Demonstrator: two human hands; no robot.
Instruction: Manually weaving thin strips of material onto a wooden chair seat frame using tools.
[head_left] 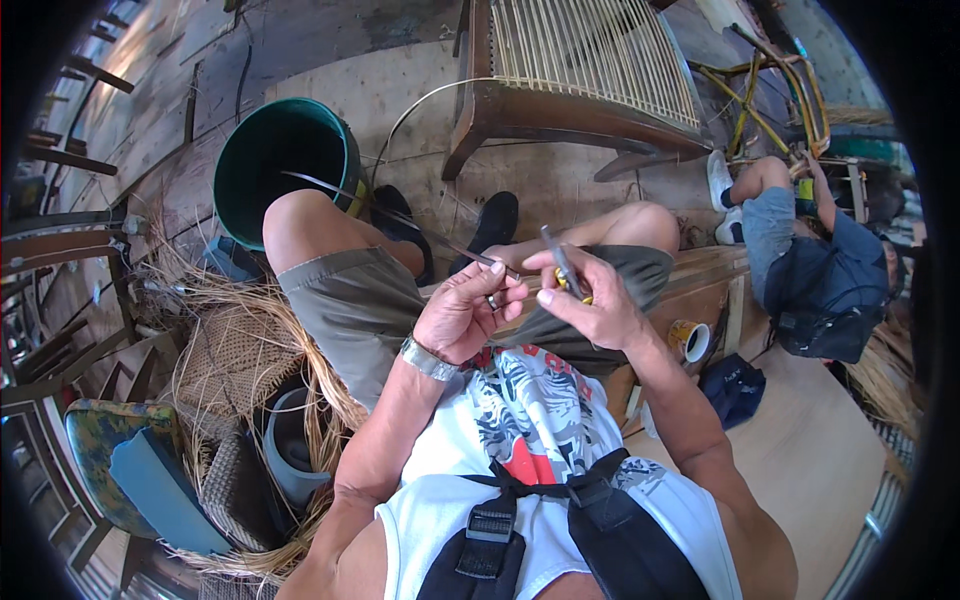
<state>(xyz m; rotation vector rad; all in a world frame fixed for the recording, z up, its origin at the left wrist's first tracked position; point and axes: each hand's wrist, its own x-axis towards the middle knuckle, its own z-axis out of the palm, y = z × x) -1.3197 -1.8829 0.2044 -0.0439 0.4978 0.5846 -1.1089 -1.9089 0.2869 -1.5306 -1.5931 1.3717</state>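
My left hand (470, 308) is closed, with thumb and fingers pinching the end of a thin cane strip (440, 240). The strip runs up and left from my fingertips, past my shoes, to the mouth of the green bucket (350, 150). In my right hand (598, 305) is a small hand tool (563, 262) with a grey metal tip and a yellow and dark handle. My fingers cover much of it, so its exact kind does not show. Both hands are close together above my lap, the tool's tip pointing away from me.
Ahead stands a wooden chair frame (560, 120) strung with cane strands. Loose cane (335, 375), woven matting (240, 360) and a blue piece (165, 490) lie at left. At right are a yellow mug (688, 338), a dark cloth (732, 388) and a seated person (820, 260).
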